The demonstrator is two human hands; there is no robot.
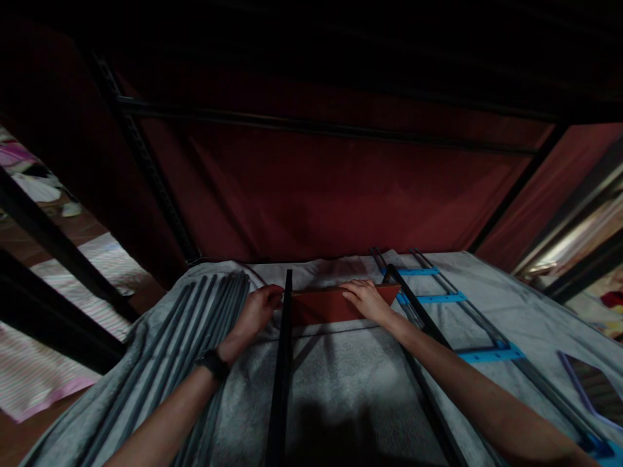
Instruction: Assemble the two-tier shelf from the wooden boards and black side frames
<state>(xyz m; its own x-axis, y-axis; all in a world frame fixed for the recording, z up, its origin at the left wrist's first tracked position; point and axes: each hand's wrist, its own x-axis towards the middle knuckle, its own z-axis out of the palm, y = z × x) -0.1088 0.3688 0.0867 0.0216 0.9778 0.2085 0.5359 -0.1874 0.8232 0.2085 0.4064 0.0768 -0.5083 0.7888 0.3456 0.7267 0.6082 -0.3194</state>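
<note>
A reddish-brown board (321, 308) stands on edge between a black metal bar (285, 350) at left and another black bar (423, 318) at right. My right hand (367, 299) grips the board's upper edge toward its right end, fingers bent over it. My left hand (260, 308), with a dark watch (212, 364) on the wrist, is closed against the outer side of the left bar, level with the board. Its fingertips are pinched together there; whatever they hold is too small and dark to make out.
Several grey tubes (195, 344) lie side by side at left on the grey blanket (335, 389). To the right are tubes with blue crosspieces (491, 353) and a phone (594, 389). A dark frame with a black crossbar (292, 122) and red cloth (341, 201) rises behind.
</note>
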